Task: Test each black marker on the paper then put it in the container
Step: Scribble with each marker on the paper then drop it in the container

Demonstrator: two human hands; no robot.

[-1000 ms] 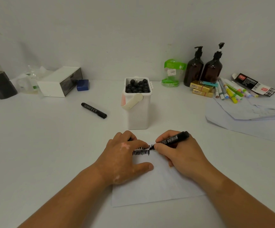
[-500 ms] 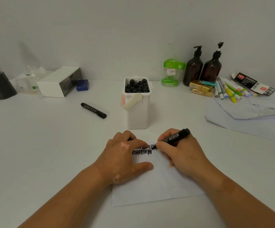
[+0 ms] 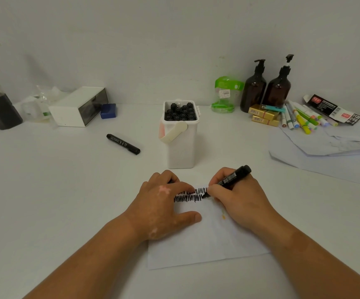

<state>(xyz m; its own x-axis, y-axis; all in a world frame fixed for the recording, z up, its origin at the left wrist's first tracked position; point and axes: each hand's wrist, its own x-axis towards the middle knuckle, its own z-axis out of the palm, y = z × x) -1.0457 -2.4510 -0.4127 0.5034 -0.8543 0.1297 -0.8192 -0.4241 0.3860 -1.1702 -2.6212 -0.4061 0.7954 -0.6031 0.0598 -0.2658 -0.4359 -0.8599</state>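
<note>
A white sheet of paper [image 3: 207,240] lies on the table in front of me. My left hand [image 3: 164,208] rests on its upper left part, and a small black piece that looks like the marker cap [image 3: 171,181] peeks out between its curled fingers. My right hand [image 3: 239,199] grips an uncapped black marker [image 3: 233,177] with the tip on the paper, at the right end of two rows of black zigzag scribble [image 3: 193,196]. Just behind the paper stands the white container [image 3: 181,147], packed with several black markers. Another capped black marker [image 3: 123,144] lies to its left.
A white box [image 3: 77,106], a blue block [image 3: 108,111] and a dark jar [image 3: 0,111] sit at the back left. Two brown pump bottles [image 3: 265,87], a green-lidded jar [image 3: 226,93], gold boxes [image 3: 263,117], coloured markers [image 3: 302,119] and loose paper sheets [image 3: 330,152] fill the back right.
The marker tip has moved right along the paper, and the scribble has grown longer, with a second row showing. My left hand has stayed in place.
</note>
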